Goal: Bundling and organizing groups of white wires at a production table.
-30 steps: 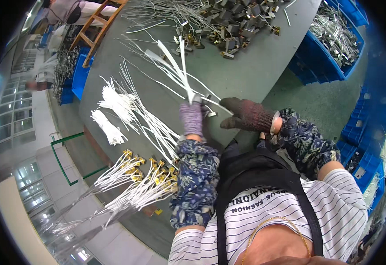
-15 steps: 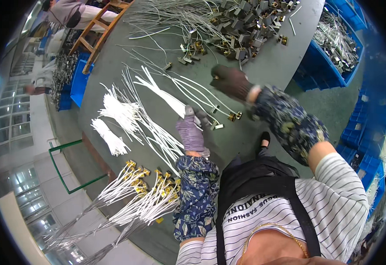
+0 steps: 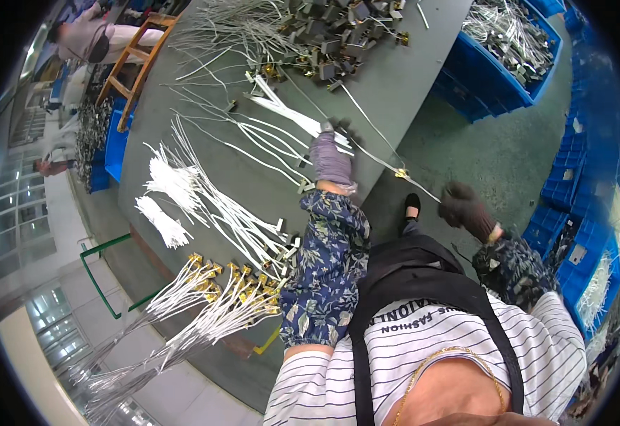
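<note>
My left hand [image 3: 332,160], in a purple-grey glove, is closed around a bunch of thin white tubes [image 3: 288,113] above the table. My right hand [image 3: 466,209], in a dark brown glove, is closed on the end of a thin white wire [image 3: 427,192] out past the table edge. Between the hands, a small gold-coloured part [image 3: 401,173] hangs on the stretched wire. A second strand [image 3: 366,121] runs from it up toward the heap of dark block-shaped parts [image 3: 331,42]. Several wires with small end pieces [image 3: 267,142] lie left of my left hand.
White tube bundles [image 3: 171,174] and wires with gold-coloured ends [image 3: 217,305] lie at the table's left. A blue crate [image 3: 491,92] full of wired parts stands beyond the right edge; more blue crates [image 3: 558,170] line the right. A wooden ladder-like frame [image 3: 136,64] and a person [image 3: 86,42] are far left.
My right hand has moved from over the table to right of its edge, drawing a wire with a gold-coloured part. My left hand has shifted right with the white tubes. The whole view has shifted too.
</note>
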The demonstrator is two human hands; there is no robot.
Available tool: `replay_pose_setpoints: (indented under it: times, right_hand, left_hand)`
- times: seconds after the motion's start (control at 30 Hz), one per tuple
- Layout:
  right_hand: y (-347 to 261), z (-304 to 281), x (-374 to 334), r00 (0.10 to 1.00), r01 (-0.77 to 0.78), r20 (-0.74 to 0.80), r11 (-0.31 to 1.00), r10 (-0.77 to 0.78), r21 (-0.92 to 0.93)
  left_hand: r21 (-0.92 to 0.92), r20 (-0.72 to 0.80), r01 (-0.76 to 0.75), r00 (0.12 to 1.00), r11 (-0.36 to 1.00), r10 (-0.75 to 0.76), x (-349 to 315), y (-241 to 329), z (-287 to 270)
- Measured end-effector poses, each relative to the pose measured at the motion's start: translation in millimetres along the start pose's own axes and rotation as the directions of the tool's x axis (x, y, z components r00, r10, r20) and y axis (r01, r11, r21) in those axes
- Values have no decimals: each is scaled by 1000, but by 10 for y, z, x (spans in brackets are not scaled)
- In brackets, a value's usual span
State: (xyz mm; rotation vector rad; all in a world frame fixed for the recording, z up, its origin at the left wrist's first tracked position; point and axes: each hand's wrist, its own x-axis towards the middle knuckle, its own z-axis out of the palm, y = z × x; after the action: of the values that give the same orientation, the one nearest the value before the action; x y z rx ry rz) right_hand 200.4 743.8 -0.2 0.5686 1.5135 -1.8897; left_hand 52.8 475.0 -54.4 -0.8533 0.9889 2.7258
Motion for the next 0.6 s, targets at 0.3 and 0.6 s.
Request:
replay_pose_setpoints:
  times: [0.3,0.6]
  right_hand:
    - [1354,-1088,-947,929,-354,-205,901,308,-249]
    - [1346,-1158,-944,971,-217,-173,902,162,-373]
  left_hand:
    - [221,118,-347,937,911,328,-272,622,340]
    - [387,83,-467,877,795,474,-601,856,702]
